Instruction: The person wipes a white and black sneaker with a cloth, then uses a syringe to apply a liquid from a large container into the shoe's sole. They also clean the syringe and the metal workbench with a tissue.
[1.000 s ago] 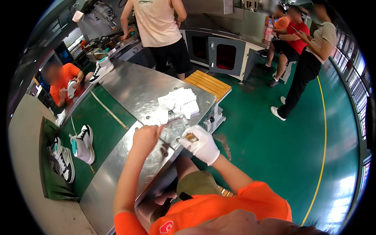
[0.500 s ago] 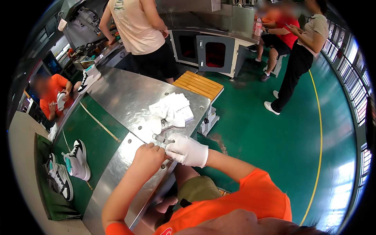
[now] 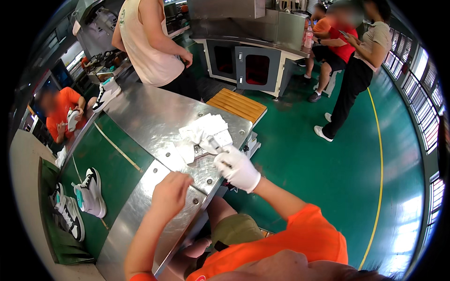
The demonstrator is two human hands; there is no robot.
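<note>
My right hand (image 3: 237,169), in a white glove, is closed around a slim grey tube-like tool (image 3: 214,143) that points up and away over the table's edge. Its exact kind is too small to tell. Just beyond the tool lies a pile of white cloths or paper sheets (image 3: 206,127), with one loose piece nearer me. My bare left hand (image 3: 171,193) hovers above the metal table (image 3: 140,105), left of the glove and apart from it. Its fingers are curled; whatever they may hold is hidden.
Left of the metal top runs a green conveyor belt (image 3: 123,173) carrying high-top sneakers (image 3: 91,193); another sneaker (image 3: 107,94) stands at its far end. A co-worker in orange (image 3: 65,112) handles a shoe. Another person (image 3: 149,44) stands beyond the table near a slatted wooden platform (image 3: 236,104).
My hands have parted: the right has moved right with the tool, the left slightly left and down. The person in the pale top has shifted left and turned.
</note>
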